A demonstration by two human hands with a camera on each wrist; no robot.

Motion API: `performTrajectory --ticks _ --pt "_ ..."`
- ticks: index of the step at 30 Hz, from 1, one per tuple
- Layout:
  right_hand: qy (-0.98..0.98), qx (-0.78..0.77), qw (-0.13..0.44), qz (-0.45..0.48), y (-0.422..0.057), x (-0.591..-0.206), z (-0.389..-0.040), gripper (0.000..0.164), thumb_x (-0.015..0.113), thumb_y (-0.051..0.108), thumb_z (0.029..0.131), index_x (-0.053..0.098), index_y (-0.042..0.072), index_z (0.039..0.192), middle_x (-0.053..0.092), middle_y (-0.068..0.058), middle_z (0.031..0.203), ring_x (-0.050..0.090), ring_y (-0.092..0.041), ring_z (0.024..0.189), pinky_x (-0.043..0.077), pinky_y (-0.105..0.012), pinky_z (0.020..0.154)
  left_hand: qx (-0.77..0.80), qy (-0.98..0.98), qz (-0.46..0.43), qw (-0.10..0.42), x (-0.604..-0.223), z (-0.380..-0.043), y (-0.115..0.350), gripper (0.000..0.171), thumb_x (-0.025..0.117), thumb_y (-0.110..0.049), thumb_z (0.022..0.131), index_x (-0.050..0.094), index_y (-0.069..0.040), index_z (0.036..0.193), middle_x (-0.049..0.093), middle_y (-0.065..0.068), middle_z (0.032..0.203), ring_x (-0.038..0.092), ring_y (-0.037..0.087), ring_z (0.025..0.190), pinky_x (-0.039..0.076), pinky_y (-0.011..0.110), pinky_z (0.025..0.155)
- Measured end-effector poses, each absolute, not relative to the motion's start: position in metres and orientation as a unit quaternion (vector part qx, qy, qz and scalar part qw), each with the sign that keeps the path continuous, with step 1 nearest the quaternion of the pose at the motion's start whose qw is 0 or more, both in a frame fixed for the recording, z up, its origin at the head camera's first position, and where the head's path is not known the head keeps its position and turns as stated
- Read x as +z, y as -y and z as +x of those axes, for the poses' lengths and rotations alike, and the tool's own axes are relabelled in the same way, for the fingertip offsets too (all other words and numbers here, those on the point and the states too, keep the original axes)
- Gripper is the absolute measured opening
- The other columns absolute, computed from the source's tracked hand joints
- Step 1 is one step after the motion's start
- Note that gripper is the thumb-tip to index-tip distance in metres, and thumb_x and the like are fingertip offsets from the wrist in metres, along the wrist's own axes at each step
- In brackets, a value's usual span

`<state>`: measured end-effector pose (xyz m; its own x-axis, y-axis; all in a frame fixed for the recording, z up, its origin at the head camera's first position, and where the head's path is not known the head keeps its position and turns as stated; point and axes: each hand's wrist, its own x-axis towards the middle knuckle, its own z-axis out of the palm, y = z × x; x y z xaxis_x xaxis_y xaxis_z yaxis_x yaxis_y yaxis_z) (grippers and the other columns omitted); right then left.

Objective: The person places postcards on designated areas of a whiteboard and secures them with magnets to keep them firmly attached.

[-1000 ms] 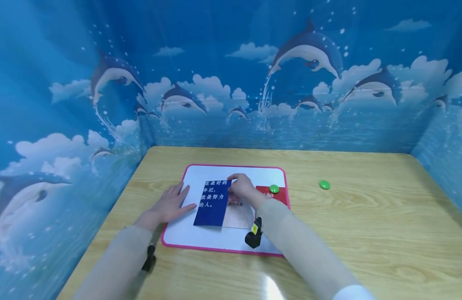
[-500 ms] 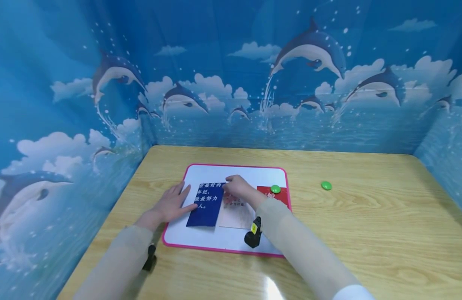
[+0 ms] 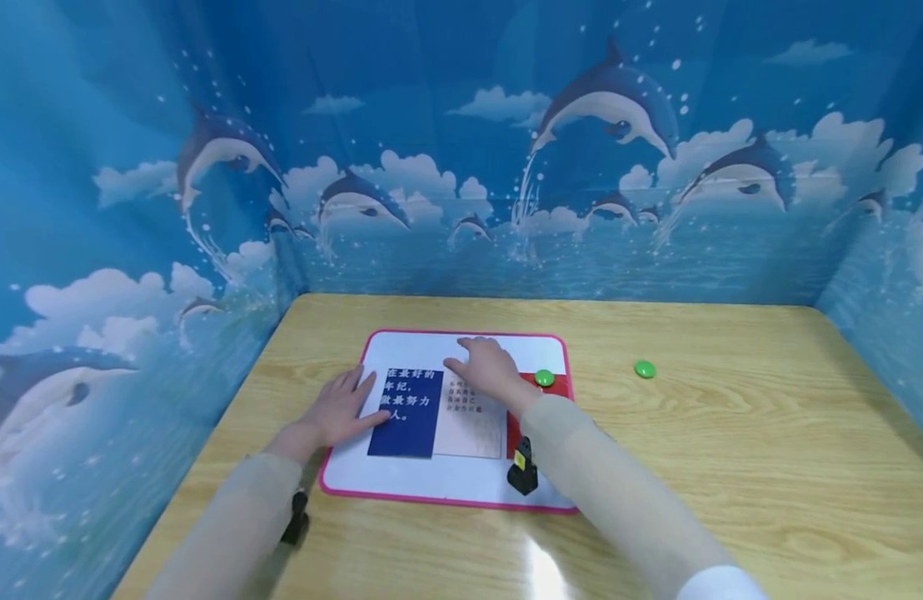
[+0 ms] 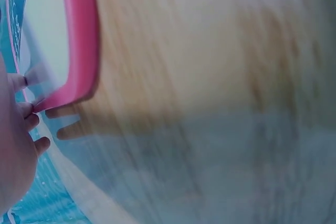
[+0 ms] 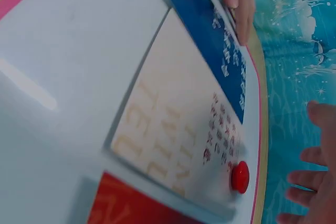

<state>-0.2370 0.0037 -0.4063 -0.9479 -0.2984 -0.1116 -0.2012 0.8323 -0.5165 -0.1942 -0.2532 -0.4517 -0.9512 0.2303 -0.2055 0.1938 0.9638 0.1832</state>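
Observation:
A whiteboard (image 3: 401,479) with a pink rim lies on the table, bearing three cards side by side. Leftmost is a dark blue card (image 3: 411,433) with white characters; a pale beige card (image 3: 469,433) lies beside it, then a red card (image 3: 559,387) partly covered by my right arm. My left hand (image 3: 341,408) rests spread at the board's left edge, its thumb at the blue card. Above the beige card's upper part is my right hand (image 3: 491,371), fingers apart and holding nothing. The right wrist view shows a red magnet (image 5: 240,177) at the beige card's edge, hidden in the head view.
A green magnet (image 3: 544,378) sits on the red card's top. Another green magnet (image 3: 645,369) lies on the wooden table (image 3: 731,433) right of the board. A dolphin-printed curtain (image 3: 431,250) stands behind the table and along its sides.
The blue card has slid left, from overlapping the beige card to lying flat beside it. My right hand has let go of its upper right corner and moved right; the left hand stays put.

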Motion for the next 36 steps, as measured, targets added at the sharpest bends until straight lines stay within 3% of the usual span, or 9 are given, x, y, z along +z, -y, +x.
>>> performTrajectory --ticks 5,9,13,22,36 --pt "-0.964 -0.209 0.068 -0.146 -0.015 -0.413 -0.238 0.069 0.046 0.056 0.091 0.036 0.013 0.145 0.030 -0.013 0.152 0.018 -0.033 0.144 0.013 -0.058 0.115 0.078 -0.985 0.107 0.111 -0.451 -0.194 0.250 0.087 0.041 -0.064 0.089 0.020 -0.004 0.149 0.012 0.025 0.155 0.011 0.044 0.142 0.011 0.057 0.115" --pt "-0.969 -0.193 0.060 -0.143 -0.027 -0.420 -0.240 0.072 0.042 0.060 0.091 0.033 0.015 0.146 0.026 -0.014 0.154 0.010 -0.037 0.144 0.003 -0.064 0.113 0.080 -0.985 0.123 0.095 -0.446 -0.193 0.241 0.086 0.045 -0.062 0.089 0.020 -0.005 0.149 0.012 0.023 0.155 0.008 0.043 0.143 0.009 0.059 0.115" --pt "-0.972 -0.184 0.056 -0.132 -0.039 -0.425 -0.242 0.074 0.039 0.062 0.091 0.031 0.015 0.147 0.023 -0.015 0.154 0.007 -0.039 0.144 -0.001 -0.067 0.111 0.082 -0.979 0.161 0.090 -0.440 -0.192 0.228 0.084 0.049 -0.061 0.087 0.024 -0.008 0.149 0.015 0.022 0.155 0.009 0.042 0.143 0.009 0.060 0.114" --pt "-0.975 -0.186 0.055 -0.109 -0.059 -0.426 -0.246 0.076 0.039 0.063 0.090 0.027 0.016 0.148 0.021 -0.016 0.155 0.004 -0.041 0.144 -0.001 -0.068 0.109 0.064 -0.963 0.221 0.142 -0.440 -0.186 0.214 0.081 0.052 -0.068 0.081 0.032 -0.026 0.147 0.022 0.011 0.156 0.017 0.033 0.144 0.009 0.058 0.115" --pt "-0.974 -0.200 0.063 -0.085 -0.087 -0.429 -0.246 0.078 0.044 0.061 0.089 0.027 0.013 0.148 0.022 -0.018 0.154 0.004 -0.042 0.143 -0.004 -0.069 0.108 0.084 -0.965 0.212 0.128 -0.445 -0.189 0.220 0.079 0.052 -0.064 0.084 0.030 -0.024 0.148 0.019 0.011 0.157 0.015 0.035 0.144 0.008 0.060 0.114"
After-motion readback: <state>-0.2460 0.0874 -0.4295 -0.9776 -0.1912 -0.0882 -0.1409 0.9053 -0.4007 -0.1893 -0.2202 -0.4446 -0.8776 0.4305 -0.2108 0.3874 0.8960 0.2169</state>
